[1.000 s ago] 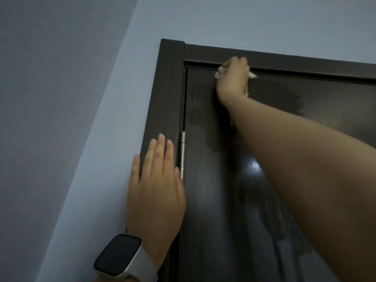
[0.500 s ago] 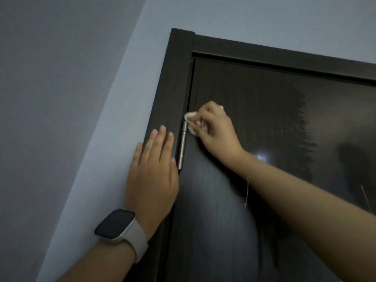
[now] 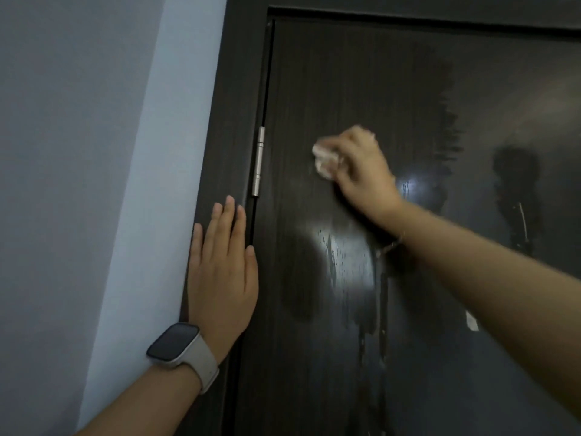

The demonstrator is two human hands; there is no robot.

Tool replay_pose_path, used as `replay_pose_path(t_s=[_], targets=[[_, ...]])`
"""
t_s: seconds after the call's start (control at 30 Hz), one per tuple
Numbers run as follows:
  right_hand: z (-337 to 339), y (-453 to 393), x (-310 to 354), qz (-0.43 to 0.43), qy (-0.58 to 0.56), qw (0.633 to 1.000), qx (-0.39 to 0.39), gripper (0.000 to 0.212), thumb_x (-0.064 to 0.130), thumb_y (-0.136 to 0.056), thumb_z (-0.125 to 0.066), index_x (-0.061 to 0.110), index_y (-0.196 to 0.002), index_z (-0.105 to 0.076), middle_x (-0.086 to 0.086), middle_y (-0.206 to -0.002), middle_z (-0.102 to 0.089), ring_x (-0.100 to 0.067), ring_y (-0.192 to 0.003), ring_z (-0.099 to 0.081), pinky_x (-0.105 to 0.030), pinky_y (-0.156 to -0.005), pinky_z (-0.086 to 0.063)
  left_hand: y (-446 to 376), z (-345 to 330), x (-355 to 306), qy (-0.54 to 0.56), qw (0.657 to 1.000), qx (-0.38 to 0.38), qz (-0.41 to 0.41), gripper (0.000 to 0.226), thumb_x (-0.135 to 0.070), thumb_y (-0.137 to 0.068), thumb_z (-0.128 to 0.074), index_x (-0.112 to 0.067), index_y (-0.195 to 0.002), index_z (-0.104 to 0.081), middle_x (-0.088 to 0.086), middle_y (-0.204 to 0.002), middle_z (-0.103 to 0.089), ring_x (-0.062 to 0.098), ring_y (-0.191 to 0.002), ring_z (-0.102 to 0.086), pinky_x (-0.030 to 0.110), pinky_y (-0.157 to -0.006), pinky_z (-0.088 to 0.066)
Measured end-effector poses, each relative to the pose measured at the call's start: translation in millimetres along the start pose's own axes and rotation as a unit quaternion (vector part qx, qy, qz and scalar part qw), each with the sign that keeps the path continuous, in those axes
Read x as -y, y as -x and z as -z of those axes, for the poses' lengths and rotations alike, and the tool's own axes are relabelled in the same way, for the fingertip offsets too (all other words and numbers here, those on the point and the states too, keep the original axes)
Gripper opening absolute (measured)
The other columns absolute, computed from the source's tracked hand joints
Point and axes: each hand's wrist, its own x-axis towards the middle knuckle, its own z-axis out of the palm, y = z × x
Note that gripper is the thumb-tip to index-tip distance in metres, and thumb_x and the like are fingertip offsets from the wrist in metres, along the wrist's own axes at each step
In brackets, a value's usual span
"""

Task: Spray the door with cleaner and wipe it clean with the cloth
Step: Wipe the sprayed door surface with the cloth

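Bracing flat on the door frame [image 3: 232, 127] at seven o'clock, the left hand [image 3: 221, 272] steadies the person; right hand [image 3: 361, 174] clutches the cloth [image 3: 325, 158] against the wet door [image 3: 345, 357], scrubbing.

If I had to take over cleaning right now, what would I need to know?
Left hand: flat, fingers straight, resting on the door frame below the hinge.
Right hand: grips the bunched cloth against the door, right of the hinge.
Done: the upper left of the door looks wiped, with streaky edges.
Left: wet drips run down below the right hand, and the door's right side looks unwiped. No spray bottle is in view.
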Motion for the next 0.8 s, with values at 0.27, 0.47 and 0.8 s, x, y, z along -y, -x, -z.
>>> replay_pose_path(t_s=[0.27,0.47,0.8], targets=[[-9,132,50,0.012,-0.046,0.997,0.053,0.034,0.004,-0.087,-0.046,0.002,-0.116,-0.065,-0.013,-0.1,-0.054,-0.024,-0.091,-0.051,-0.029,-0.079,-0.042,36,-6,-16,-0.04,0.999,0.019,-0.028,0.053,-0.023,-0.1,-0.029,-0.008,-0.15,-0.029,0.008,-0.159,-0.024,0.022,-0.149,-0.016,0.046,-0.12,-0.014],[21,213,58,0.113,-0.059,0.971,0.204,0.031,0.012,-0.09,-0.045,0.006,-0.115,-0.063,-0.007,-0.109,-0.052,-0.02,-0.098,-0.052,-0.031,-0.084,-0.048,78,-8,-34,-0.003,0.988,0.097,-0.123,0.053,-0.023,-0.1,-0.03,-0.007,-0.15,-0.029,0.007,-0.16,-0.023,0.02,-0.149,-0.017,0.045,-0.12,-0.015],[29,119,-5,-0.125,-0.017,0.989,-0.07,0.022,0.006,-0.088,-0.056,0.003,-0.108,-0.067,-0.007,-0.097,-0.048,-0.022,-0.096,-0.049,-0.025,-0.086,-0.037,99,-16,-33,-0.028,0.987,0.105,-0.116,0.054,-0.024,-0.099,-0.03,-0.005,-0.15,-0.026,0.01,-0.159,-0.022,0.022,-0.148,-0.019,0.039,-0.121,-0.014]])
